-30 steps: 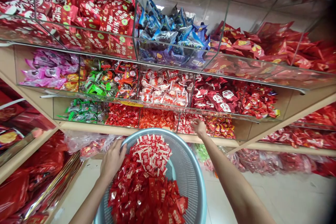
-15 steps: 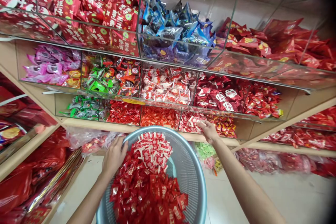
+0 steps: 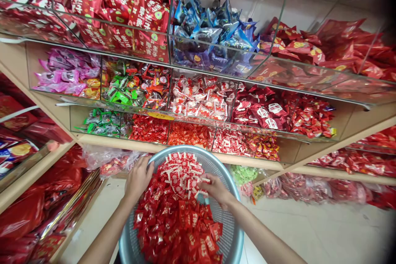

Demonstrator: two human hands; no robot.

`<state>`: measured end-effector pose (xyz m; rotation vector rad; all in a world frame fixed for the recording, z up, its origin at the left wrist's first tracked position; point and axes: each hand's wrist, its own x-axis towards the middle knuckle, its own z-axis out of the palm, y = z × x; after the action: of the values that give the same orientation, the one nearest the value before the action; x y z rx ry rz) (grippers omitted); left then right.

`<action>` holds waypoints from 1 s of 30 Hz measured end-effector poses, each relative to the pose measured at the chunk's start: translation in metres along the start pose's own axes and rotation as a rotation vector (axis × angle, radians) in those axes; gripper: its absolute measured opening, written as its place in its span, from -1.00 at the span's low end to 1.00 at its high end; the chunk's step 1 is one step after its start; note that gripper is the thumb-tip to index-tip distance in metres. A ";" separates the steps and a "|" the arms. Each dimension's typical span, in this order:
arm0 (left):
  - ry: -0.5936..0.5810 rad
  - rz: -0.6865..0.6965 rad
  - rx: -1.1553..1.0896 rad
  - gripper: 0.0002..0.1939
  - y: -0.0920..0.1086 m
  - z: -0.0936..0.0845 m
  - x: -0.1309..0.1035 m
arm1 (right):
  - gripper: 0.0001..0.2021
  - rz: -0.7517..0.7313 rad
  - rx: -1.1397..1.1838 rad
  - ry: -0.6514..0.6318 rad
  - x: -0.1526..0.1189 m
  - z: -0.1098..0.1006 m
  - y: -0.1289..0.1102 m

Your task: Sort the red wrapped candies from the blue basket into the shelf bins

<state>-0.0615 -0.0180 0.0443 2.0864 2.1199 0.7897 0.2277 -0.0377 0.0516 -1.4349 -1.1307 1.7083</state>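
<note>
A blue-grey plastic basket (image 3: 236, 214) with perforated walls stands in front of me. Inside it, small red-and-white wrapped candies (image 3: 177, 173) lie at the far end, and plain red candy packets (image 3: 176, 227) fill the nearer part. My left hand (image 3: 139, 177) is closed over the basket's left rim. Over the right side of the basket, my right hand (image 3: 216, 189) has its fingers bent together around red-and-white wrapped candies, right at the edge of the red-and-white pile. How many it holds is hidden.
Beyond the basket, a bottom-shelf compartment holds matching red-and-white candies (image 3: 229, 142). Glass-fronted shelves above hold blue packets (image 3: 213, 29), red bags (image 3: 148, 12) and purple packets (image 3: 64, 72). Red packages (image 3: 27, 202) lie at left; bagged goods (image 3: 309, 187) lie low on the right.
My right hand has come from the bottom-shelf compartment down and left into the basket, with red-and-white candies in its fingers. My left hand stays on the rim.
</note>
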 end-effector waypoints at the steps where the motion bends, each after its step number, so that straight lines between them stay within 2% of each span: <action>1: -0.004 -0.007 0.005 -0.64 0.000 0.000 0.000 | -0.66 0.010 -0.007 -0.002 0.002 0.005 0.006; 6: -0.020 -0.026 0.008 -0.62 0.002 -0.001 -0.001 | -0.69 0.010 -0.094 0.008 0.017 0.022 0.032; 10: -0.025 -0.027 -0.007 -0.61 0.000 0.000 0.000 | -0.75 -0.028 -0.166 0.083 0.025 0.032 0.047; 13: -0.016 -0.022 -0.008 -0.62 0.000 0.000 0.000 | -0.78 -0.028 -0.177 0.094 0.026 0.032 0.049; 17: -0.013 -0.023 -0.003 -0.63 0.001 -0.001 -0.001 | -0.77 -0.047 -0.194 0.120 0.021 0.020 0.043; 22: -0.015 -0.031 0.014 -0.63 0.002 -0.001 -0.001 | -0.67 0.015 -0.005 0.151 0.021 0.014 0.035; 26: -0.010 -0.024 0.013 -0.62 0.001 -0.001 -0.001 | -0.59 0.031 0.175 0.210 0.029 0.024 0.037; 30: -0.008 -0.021 0.016 -0.62 0.000 0.000 -0.001 | -0.53 0.022 0.245 0.283 0.034 0.033 0.043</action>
<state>-0.0613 -0.0189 0.0446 2.0676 2.1474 0.7633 0.1905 -0.0337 -0.0006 -1.4791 -0.7297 1.5385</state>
